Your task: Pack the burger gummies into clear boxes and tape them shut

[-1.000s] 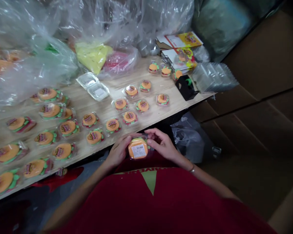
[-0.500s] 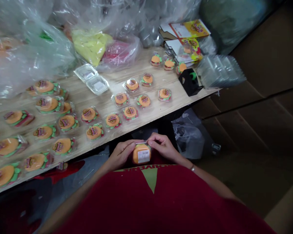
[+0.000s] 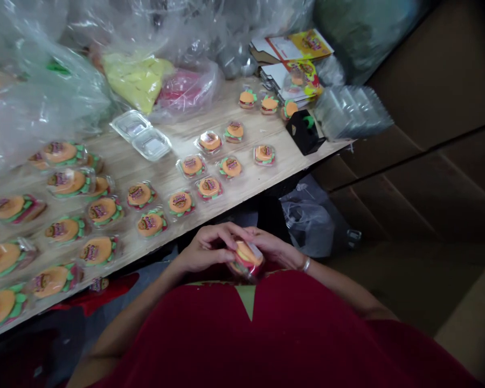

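Observation:
Close to my body, below the table edge, I hold a toy burger (image 3: pixel 247 257) in a clear plastic clamshell, tilted so its layered side shows. My left hand (image 3: pixel 210 247) grips it from the left, thumb against the case and fingers over the top. My right hand (image 3: pixel 272 245) closes around its far right side, its fingertips partly hidden behind the pack. On the wooden table (image 3: pixel 165 178) stand many more burgers in clear cases with logo stickers, the nearest being one packed burger (image 3: pixel 151 222) left of my hands.
An open clamshell (image 3: pixel 141 134) lies on the table. At the right end are a black tape dispenser (image 3: pixel 306 132), stacked clear clamshells (image 3: pixel 351 113) and printed cartons (image 3: pixel 299 48). Plastic bags of yellow pieces (image 3: pixel 139 81) and pink pieces (image 3: pixel 181 89) line the back. Cardboard boxes (image 3: pixel 428 188) stand right.
The packed burger has been turned from its barcode label facing up to its side showing. My left fingers have moved over its top. The view has shifted slightly.

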A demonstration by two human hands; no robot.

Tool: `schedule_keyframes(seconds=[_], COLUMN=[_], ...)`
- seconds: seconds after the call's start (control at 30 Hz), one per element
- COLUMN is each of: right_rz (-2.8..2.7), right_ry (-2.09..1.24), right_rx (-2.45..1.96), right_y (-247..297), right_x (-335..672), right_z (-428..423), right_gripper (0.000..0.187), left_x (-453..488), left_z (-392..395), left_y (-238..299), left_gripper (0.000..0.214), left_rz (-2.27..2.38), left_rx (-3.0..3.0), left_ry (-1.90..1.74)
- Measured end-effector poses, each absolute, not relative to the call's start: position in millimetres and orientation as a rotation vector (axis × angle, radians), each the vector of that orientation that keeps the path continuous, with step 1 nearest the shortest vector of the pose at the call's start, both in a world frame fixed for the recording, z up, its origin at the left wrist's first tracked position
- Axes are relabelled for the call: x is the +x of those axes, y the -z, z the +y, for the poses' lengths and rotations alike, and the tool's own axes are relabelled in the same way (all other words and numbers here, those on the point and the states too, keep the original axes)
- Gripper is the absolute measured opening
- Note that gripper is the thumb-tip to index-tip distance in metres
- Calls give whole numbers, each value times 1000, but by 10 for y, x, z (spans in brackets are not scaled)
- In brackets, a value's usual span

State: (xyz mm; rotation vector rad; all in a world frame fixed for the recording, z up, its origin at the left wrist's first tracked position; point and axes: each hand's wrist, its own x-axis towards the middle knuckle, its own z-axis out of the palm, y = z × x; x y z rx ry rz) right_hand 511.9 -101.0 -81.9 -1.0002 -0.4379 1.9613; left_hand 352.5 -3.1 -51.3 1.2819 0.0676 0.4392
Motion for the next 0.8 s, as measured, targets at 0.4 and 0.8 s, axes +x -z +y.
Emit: schedule_keyframes(seconds=[0.4,0.8], right_rz=[-1078,-989], right_ry=[-996,-1189], right_rx=[-1346,-1315], right_y=[638,690], right_x=[5243,5247], right_z=[-1101,-1101], right_gripper=[20,19], left_x=[3605,3628], left_z=[-341,-367], left_y=[888,775], left_gripper=[24,19], left_rz=[766,753], left_rx=[1039,1259], left_ry=[-796,-513])
